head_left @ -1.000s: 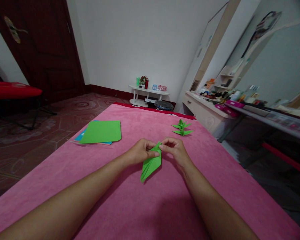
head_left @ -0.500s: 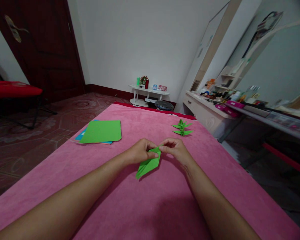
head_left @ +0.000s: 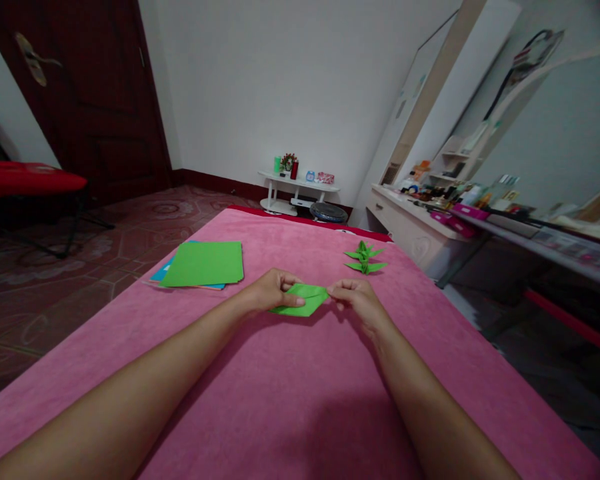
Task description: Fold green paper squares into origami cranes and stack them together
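A folded green origami paper (head_left: 310,303) is held between my two hands, a little above the pink cloth (head_left: 280,393). My left hand (head_left: 276,291) is closed on its left part, thumb lying on top and fingers behind. My right hand (head_left: 353,297) pinches the paper's right tip between thumb and fingers. To the left lies a stack of square green paper (head_left: 205,262) with blue sheets (head_left: 161,270) showing under it. Two folded green paper cranes (head_left: 365,258) sit beyond my right hand.
A white side table (head_left: 300,183) with small items stands past the far edge of the cloth. On the right is a dresser (head_left: 415,217) crowded with bottles. A red folding chair (head_left: 30,180) stands at the left by a dark door (head_left: 95,93).
The folded paper has turned from pointing down towards me to lying nearly level sideways. My left hand has shifted slightly left, and my right hand slightly right along with the tip.
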`<act>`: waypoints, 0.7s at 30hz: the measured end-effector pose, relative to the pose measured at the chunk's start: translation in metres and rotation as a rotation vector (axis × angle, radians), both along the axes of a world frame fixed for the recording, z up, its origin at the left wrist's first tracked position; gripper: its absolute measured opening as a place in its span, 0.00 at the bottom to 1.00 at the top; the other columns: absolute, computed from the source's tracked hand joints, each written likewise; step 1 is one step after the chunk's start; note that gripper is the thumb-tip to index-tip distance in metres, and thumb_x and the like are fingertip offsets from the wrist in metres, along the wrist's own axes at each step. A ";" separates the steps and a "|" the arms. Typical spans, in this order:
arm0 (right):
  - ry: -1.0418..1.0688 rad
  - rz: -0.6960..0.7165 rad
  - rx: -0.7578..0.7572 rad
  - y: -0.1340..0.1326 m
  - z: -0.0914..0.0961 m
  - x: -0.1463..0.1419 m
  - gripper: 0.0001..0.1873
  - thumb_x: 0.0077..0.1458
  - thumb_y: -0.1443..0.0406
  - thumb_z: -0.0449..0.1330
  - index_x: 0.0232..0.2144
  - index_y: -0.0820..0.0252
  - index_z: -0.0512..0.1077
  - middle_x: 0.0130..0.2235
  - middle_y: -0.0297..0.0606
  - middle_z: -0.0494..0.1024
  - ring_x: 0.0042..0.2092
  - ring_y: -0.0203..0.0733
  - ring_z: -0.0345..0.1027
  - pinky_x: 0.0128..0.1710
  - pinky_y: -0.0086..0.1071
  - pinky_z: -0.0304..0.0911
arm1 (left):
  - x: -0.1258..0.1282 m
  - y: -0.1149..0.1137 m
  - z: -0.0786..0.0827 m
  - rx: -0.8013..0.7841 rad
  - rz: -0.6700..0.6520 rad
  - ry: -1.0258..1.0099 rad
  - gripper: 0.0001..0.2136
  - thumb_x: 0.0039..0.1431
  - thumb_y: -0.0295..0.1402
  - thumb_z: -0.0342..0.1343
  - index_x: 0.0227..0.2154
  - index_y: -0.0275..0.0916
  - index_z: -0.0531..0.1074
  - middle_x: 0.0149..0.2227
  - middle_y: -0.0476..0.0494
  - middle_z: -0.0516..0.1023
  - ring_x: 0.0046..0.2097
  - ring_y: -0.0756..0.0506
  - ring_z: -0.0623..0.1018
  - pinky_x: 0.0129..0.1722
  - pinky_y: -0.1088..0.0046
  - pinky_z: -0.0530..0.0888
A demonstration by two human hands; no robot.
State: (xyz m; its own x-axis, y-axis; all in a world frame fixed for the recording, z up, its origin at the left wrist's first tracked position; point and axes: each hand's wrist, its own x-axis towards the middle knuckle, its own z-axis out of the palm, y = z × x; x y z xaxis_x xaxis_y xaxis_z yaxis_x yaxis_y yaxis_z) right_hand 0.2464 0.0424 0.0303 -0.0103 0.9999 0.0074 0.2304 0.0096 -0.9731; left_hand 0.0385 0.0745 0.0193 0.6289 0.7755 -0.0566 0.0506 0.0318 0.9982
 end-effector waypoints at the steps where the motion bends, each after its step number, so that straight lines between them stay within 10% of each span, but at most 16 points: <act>1: -0.071 -0.009 -0.006 0.001 -0.003 -0.001 0.12 0.40 0.59 0.60 0.17 0.62 0.67 0.13 0.29 0.62 0.14 0.29 0.50 0.14 0.25 0.46 | -0.001 0.002 -0.004 -0.010 -0.015 0.013 0.15 0.37 0.34 0.66 0.31 0.31 0.75 0.26 0.47 0.76 0.23 0.53 0.70 0.24 0.79 0.63; 13: -0.637 -0.222 0.021 0.005 -0.031 -0.002 0.06 0.39 0.65 0.59 0.16 0.60 0.71 0.19 0.34 0.71 0.24 0.36 0.63 0.23 0.27 0.50 | -0.007 0.008 -0.025 0.746 0.306 0.598 0.09 0.46 0.31 0.60 0.34 0.43 0.78 0.34 0.45 0.79 0.35 0.46 0.74 0.33 0.74 0.65; 21: -0.874 -0.295 -0.038 0.000 -0.029 -0.011 0.05 0.40 0.65 0.58 0.18 0.59 0.73 0.24 0.40 0.75 0.28 0.41 0.68 0.24 0.29 0.50 | -0.007 0.008 -0.025 0.731 0.310 0.554 0.10 0.54 0.37 0.55 0.33 0.39 0.78 0.32 0.43 0.78 0.33 0.47 0.73 0.32 0.75 0.65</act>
State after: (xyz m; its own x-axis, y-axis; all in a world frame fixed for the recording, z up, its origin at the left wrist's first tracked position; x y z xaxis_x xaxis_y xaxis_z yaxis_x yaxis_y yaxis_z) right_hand 0.2358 0.0428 0.0009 0.2585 0.9624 0.0841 0.8712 -0.1946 -0.4508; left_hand 0.0315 0.0828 -0.0061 0.4194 0.8639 0.2789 0.6143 -0.4962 0.6135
